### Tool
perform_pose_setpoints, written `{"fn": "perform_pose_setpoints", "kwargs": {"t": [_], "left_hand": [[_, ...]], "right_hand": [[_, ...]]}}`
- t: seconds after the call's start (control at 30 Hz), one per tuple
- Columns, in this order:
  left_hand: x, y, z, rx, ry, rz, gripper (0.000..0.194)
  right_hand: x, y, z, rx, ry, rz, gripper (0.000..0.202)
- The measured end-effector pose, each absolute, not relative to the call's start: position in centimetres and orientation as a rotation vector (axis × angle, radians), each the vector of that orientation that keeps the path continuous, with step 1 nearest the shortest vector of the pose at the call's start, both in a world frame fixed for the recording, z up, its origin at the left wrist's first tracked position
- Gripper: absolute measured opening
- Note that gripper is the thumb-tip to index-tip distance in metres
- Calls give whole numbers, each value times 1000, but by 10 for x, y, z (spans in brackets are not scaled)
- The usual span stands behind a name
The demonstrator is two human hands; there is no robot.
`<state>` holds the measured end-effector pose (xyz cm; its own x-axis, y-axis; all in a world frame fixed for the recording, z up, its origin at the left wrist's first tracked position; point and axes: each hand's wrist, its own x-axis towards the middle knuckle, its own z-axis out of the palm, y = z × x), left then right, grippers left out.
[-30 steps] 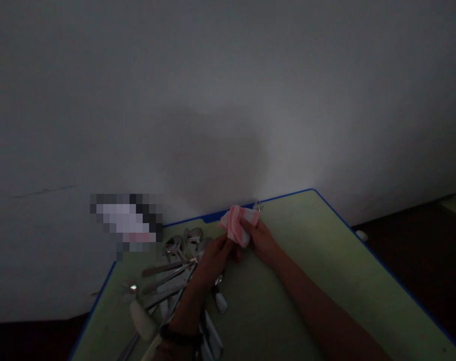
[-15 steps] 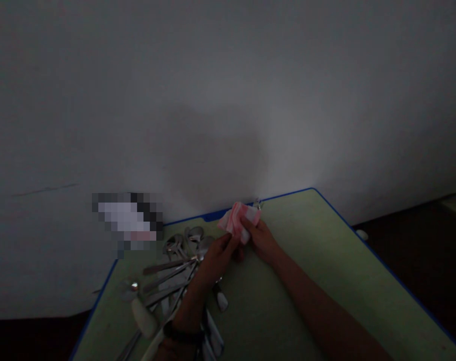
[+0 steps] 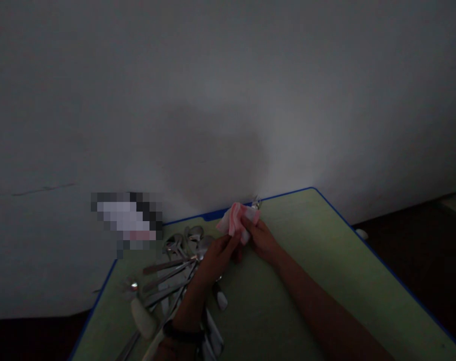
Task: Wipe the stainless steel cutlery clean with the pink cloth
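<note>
My right hand [image 3: 264, 242] is closed on a pink-and-white cloth [image 3: 235, 220], its thumb pressed on top. Fork tines [image 3: 256, 202] stick out past the cloth's upper right edge; the rest of the fork is covered by the cloth and my fingers. Beside the cloth's lower edge, my left hand [image 3: 217, 259] is closed in a pinch, in line with the fork's hidden handle. A dark band [image 3: 184, 332] circles my left wrist. Beneath and left of that forearm lies a pile of metal spoons [image 3: 174, 244] and other utensils with long handles [image 3: 167, 278].
The pale green table [image 3: 318, 260] has a blue rim and stands against a grey wall [image 3: 220, 100]. A pale-handled utensil [image 3: 143, 318] lies at the left. A blurred-out dark and white object [image 3: 128, 218] is at the back left corner. Light is dim.
Slightly more of the fork's tines shows beyond the cloth, and the cloth's folds have shifted a little. Both hands stay in nearly the same place; the pile is unchanged.
</note>
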<state>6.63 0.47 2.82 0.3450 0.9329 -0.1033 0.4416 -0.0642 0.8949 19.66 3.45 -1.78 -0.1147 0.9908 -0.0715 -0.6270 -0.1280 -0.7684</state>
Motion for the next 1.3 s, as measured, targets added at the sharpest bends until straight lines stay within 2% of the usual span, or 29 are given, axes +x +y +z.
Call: {"fn": "perform_pose_setpoints", "kwargs": {"t": [0.23,0.57,0.73,0.93,1.17,1.3], "left_hand": [[67,5,29,1702,1193,697,46],[67,7,25,1570,1160,717,43],[65,8,24,1602,1172,619,49],[66,6,24,1679,1178,664,45],[67,3,24,1641,1164,676,44],[68,3,28,1494,1188,675,51]], "right_hand": [[198,38,-8,-625,-386,1626,32],[197,33,-10,-727,-605,1652,39],[198,33,-14,-784,-698,1647,40],[197,39,-11,-704,-338,1607,32],[204,48,-15,-517,-275,1645,38],[204,45,-14,-554,-295,1654,34]]}}
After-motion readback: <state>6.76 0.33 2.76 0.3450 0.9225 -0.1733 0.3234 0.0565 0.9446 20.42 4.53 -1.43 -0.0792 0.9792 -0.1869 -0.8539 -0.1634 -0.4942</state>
